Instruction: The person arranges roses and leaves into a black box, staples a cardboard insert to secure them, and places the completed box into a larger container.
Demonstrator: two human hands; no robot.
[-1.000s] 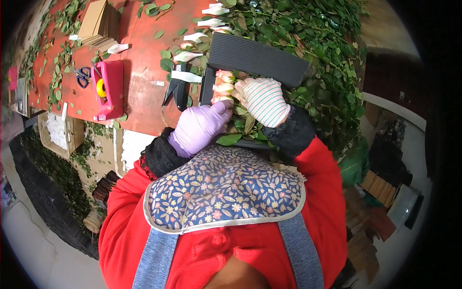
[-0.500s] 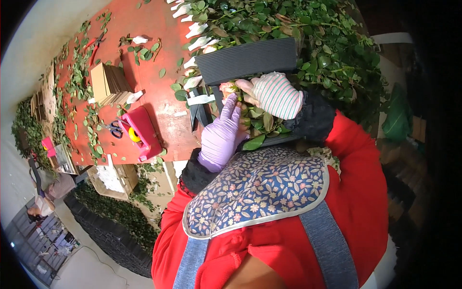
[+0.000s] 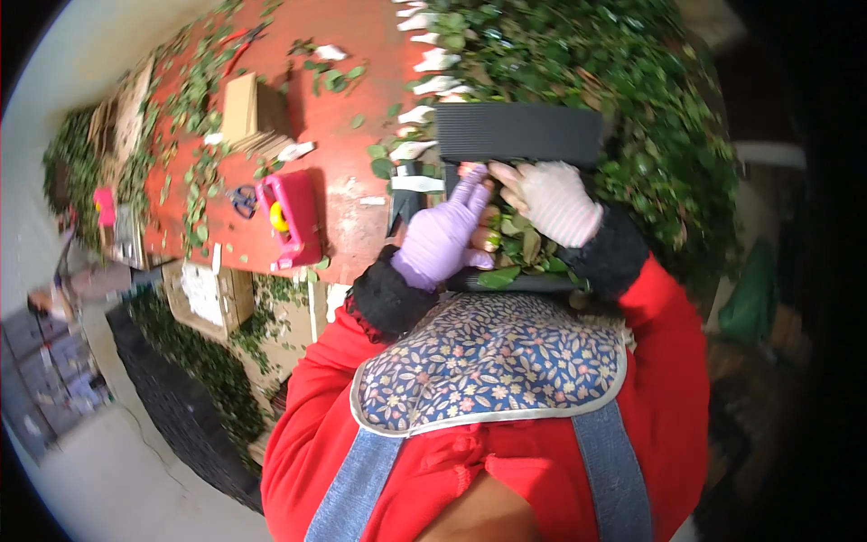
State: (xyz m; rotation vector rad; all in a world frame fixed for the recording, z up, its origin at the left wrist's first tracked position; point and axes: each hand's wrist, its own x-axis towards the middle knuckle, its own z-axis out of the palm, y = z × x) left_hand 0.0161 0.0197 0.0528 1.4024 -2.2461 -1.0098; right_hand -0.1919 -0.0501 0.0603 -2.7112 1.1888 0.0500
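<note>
- At the near edge of a red, leaf-strewn work table [image 3: 348, 221], a person's left hand [image 3: 441, 242], in a thin purple glove, stretches wide: two fingers point forward, the thumb sticks out to the right.
- Those forward fingertips touch the peach-pink rose heads [image 3: 465, 168], which lie between the two hands, partly covered by the left one.
- From the other side comes the right hand [image 3: 560, 203], in a pale striped glove, its fingers loosely bent beside the flowers; blur keeps me from telling whether it grips anything.
- Under the hands, the roses' green leaves [image 3: 515, 251] spread over a black ribbed sheet, whose far flap [image 3: 519, 131] stands beyond the fingers.
- Just left of that flap sits a black stapler [image 3: 405, 204] with a white band across it.
- Farther left are a bright pink tape dispenser [image 3: 296, 221], dark-handled scissors [image 3: 242, 201] and a stack of brown cardboard pieces [image 3: 251, 117].
- Beyond the flap, white mesh sleeves [image 3: 437, 60] line a heap of green foliage [image 3: 578, 68].
</note>
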